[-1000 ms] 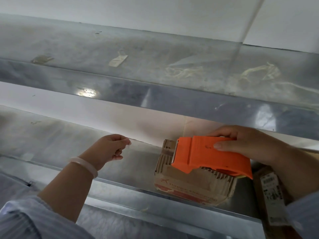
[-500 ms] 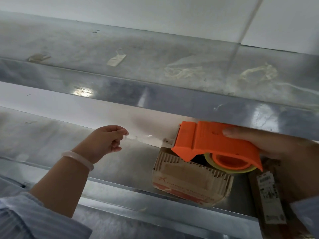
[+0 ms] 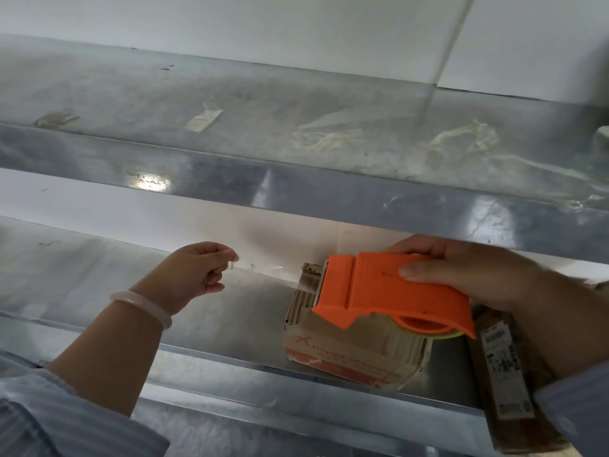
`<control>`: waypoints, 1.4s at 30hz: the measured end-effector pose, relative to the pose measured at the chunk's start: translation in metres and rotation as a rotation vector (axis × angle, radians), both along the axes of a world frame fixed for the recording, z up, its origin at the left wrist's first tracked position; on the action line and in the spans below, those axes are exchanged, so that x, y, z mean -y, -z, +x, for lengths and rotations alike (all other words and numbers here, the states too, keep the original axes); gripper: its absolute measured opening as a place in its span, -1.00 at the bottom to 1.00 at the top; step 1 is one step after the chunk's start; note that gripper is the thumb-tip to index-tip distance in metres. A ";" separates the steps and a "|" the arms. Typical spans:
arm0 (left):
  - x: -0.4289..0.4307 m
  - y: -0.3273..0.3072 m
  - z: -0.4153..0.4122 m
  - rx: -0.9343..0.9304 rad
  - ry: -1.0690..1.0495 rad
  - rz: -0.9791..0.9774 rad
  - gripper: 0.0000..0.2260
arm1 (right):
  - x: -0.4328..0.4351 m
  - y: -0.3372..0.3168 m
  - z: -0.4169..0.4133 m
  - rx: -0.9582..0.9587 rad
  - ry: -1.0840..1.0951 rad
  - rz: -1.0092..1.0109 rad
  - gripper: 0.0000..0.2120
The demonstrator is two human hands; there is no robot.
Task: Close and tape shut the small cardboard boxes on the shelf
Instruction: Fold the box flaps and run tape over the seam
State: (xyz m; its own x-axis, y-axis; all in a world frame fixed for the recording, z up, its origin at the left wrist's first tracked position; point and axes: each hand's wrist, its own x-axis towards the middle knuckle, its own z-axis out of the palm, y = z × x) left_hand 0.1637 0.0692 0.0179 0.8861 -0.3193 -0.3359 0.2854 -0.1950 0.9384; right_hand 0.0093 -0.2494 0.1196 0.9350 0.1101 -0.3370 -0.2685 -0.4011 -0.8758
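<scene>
Fingers [image 3: 425, 248] of the right hand [image 3: 478, 275] grip the orange tape dispenser [image 3: 389, 295] above the small cardboard box [image 3: 346, 351], right on the shelf [image 3: 230, 308]. Those of the left hand [image 3: 194, 275] curl; whether they pinch tape I cannot tell. Box seems light, crushable: steady its sides.

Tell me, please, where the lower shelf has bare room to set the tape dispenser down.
The lower shelf is bare from the left as far as the small cardboard box, under the left hand. The right is crowded: the box, the brown labelled package, and the right hand holding the tape dispenser.
</scene>
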 end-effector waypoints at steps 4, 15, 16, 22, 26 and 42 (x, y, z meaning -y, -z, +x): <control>-0.002 0.009 -0.002 -0.020 0.006 0.031 -0.84 | -0.002 0.010 -0.005 0.138 -0.040 -0.336 -0.71; 0.001 0.011 0.000 -0.041 -0.014 0.025 -0.86 | 0.001 0.027 0.001 0.122 -0.116 -0.367 -0.70; 0.001 0.012 0.000 -0.045 -0.016 0.024 -0.86 | 0.003 0.028 0.003 0.121 -0.109 -0.364 -0.71; 0.000 0.016 -0.002 -0.064 -0.028 -0.007 -0.85 | 0.015 0.036 0.013 0.082 -0.009 -0.302 -0.54; 0.001 0.016 0.000 -0.059 -0.027 -0.008 -0.86 | 0.019 0.042 0.015 0.056 0.026 -0.161 -0.48; 0.016 0.027 0.002 0.008 -0.078 -0.005 -0.84 | 0.021 0.048 0.019 0.018 0.061 -0.188 -0.63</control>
State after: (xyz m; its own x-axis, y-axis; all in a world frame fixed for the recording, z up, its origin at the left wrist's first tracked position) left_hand 0.1659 0.0533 -0.0089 0.9112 -0.2506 -0.3270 0.2917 -0.1681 0.9416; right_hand 0.0283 -0.2700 0.0715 0.9442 -0.0106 -0.3293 -0.2823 -0.5414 -0.7920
